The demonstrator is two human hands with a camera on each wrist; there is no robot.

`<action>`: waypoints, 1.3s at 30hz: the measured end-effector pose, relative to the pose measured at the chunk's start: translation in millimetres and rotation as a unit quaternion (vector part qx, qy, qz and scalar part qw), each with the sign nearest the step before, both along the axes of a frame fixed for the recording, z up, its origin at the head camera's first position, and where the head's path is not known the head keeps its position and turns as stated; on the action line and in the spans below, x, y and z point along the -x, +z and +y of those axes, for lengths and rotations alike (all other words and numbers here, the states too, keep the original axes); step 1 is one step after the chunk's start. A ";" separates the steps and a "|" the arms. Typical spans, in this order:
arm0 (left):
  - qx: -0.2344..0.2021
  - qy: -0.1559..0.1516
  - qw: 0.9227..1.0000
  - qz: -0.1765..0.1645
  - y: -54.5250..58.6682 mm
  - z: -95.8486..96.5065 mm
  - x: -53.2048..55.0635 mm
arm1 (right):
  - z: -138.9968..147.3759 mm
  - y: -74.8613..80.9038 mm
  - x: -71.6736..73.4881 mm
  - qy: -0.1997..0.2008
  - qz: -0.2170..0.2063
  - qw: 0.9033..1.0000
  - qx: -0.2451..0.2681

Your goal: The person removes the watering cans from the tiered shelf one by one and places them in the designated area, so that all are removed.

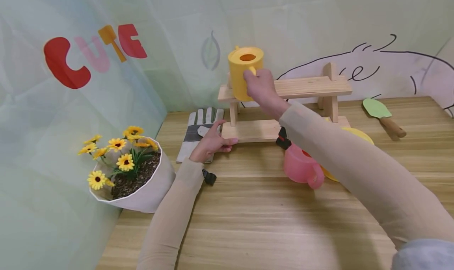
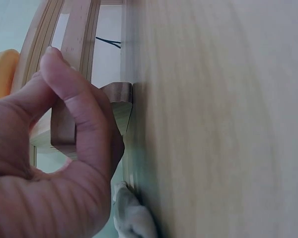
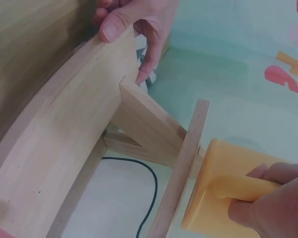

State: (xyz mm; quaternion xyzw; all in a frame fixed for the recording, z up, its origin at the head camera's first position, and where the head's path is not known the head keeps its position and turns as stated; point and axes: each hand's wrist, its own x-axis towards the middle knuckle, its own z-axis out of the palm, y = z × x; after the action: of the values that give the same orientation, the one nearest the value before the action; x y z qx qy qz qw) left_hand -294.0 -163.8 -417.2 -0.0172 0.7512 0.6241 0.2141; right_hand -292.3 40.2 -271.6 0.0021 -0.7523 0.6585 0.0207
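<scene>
My right hand (image 1: 261,88) grips the handle of a yellow watering can (image 1: 237,71), which is upright at the left end of the upper board of a two-tier wooden shelf (image 1: 305,85). In the right wrist view the base of the can (image 3: 201,198) is right at the upper board (image 3: 181,178). My left hand (image 1: 212,140) holds the left end of the lower board (image 1: 260,130), its thumb (image 3: 111,30) lying over the board's face and its fingers round the end. The left wrist view shows that hand (image 2: 74,124) curled about the wood.
A work glove (image 1: 191,138) lies left of the shelf, beside a white pot (image 1: 149,193) of yellow flowers. A pink watering can (image 1: 299,169) and a yellow object (image 1: 358,135), partly hidden by my right sleeve, stand in front. A green trowel (image 1: 377,108) lies at right.
</scene>
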 end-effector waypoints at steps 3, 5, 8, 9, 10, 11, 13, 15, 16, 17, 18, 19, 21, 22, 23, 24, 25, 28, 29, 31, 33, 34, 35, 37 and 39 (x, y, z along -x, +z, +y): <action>0.000 -0.002 1.000 0.001 0.0 0.1 0.3 | 0.1 0.8 -3.5 0.000 0.004 1.000 -0.003; -0.002 -0.002 1.000 0.001 0.1 0.0 0.3 | -0.1 1.4 -6.6 0.003 0.007 1.000 -0.007; -0.003 -0.004 1.000 0.001 -0.3 -0.2 0.2 | -0.6 2.4 -12.2 0.002 0.010 1.000 -0.007; -0.003 -0.005 1.000 0.001 -0.3 -0.3 0.3 | -0.8 2.7 -13.9 -0.001 0.011 1.000 -0.008; -0.002 -0.004 1.000 0.001 -0.1 -0.2 0.0 | -0.9 2.7 -15.6 -0.005 0.013 1.000 -0.009; -0.001 -0.005 1.000 0.002 0.2 -0.2 -0.4 | -0.7 2.6 -17.3 -0.007 0.013 1.000 -0.009; -0.001 -0.005 1.000 0.003 0.6 -0.1 -1.1 | -0.4 2.3 -20.4 -0.011 0.012 1.000 -0.010; 0.001 -0.006 1.000 0.003 1.1 -0.1 -1.4 | 0.5 1.8 -23.5 -0.012 0.012 1.000 -0.012; 0.000 -0.005 1.000 0.003 1.3 -0.1 -1.8 | 0.9 1.6 -25.3 -0.013 0.013 1.000 -0.012; 0.000 -0.006 1.000 0.004 1.3 -0.2 -1.8 | 1.4 1.3 -27.2 -0.012 0.014 1.000 -0.013; -0.001 -0.007 1.000 0.004 1.3 -0.1 -1.8 | 1.8 1.0 -29.0 -0.013 0.017 1.000 -0.013; -0.002 -0.007 1.000 0.003 1.2 0.0 -1.6 | 2.2 0.4 -30.8 -0.013 0.019 1.000 -0.013; -0.005 -0.006 1.000 0.003 1.0 0.3 -1.5 | 2.8 -0.7 -34.4 -0.014 0.026 1.000 -0.009; -0.005 -0.006 1.000 0.003 1.1 0.4 -1.4 | 3.2 -1.4 -36.2 -0.014 0.029 0.999 -0.007; -0.005 -0.006 1.000 0.003 1.3 0.7 -1.4 | 3.6 -2.1 -38.0 -0.014 0.032 0.999 -0.004; -0.005 -0.006 1.000 0.003 1.2 0.8 -1.4 | 4.0 -2.6 -40.0 -0.014 0.034 0.999 -0.001; -0.005 -0.006 1.000 0.002 1.1 0.8 -1.2 | 4.2 -3.0 -42.5 -0.013 0.034 0.999 0.001; -0.003 -0.004 1.000 0.002 1.3 0.5 -1.1 | 5.4 -4.1 -49.8 -0.011 0.035 0.999 0.006; -0.002 -0.004 1.000 0.001 1.3 0.4 -1.0 | 5.9 -4.4 -52.4 -0.012 0.033 0.999 0.005; -0.001 -0.004 1.000 0.001 1.1 0.3 -0.7 | 7.2 -5.5 -57.7 -0.011 0.030 0.999 -0.001; 0.000 -0.004 1.000 0.000 0.9 0.2 -0.7 | 8.6 -7.3 -62.9 -0.011 0.029 0.999 -0.008; -0.001 -0.004 1.000 0.000 0.9 0.3 -0.7 | 9.3 -8.1 -65.5 -0.010 0.029 0.999 -0.011; -0.001 -0.003 1.000 0.000 0.9 0.3 -0.8 | 9.8 -9.0 -68.1 -0.011 0.029 0.999 -0.014; -0.003 -0.002 1.000 0.001 1.1 0.5 -1.2 | 10.9 -10.8 -73.7 -0.007 0.032 0.999 -0.017; -0.004 -0.002 1.000 0.001 1.4 0.6 -1.6 | 11.9 -13.1 -78.9 -0.007 0.036 0.999 -0.020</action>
State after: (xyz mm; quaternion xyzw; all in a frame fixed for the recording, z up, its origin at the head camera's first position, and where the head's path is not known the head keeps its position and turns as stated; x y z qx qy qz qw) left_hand -292.3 -163.1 -415.7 -0.0139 0.7488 0.6270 0.2145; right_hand -213.4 52.2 -284.7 0.0212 -0.7640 0.6427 0.0521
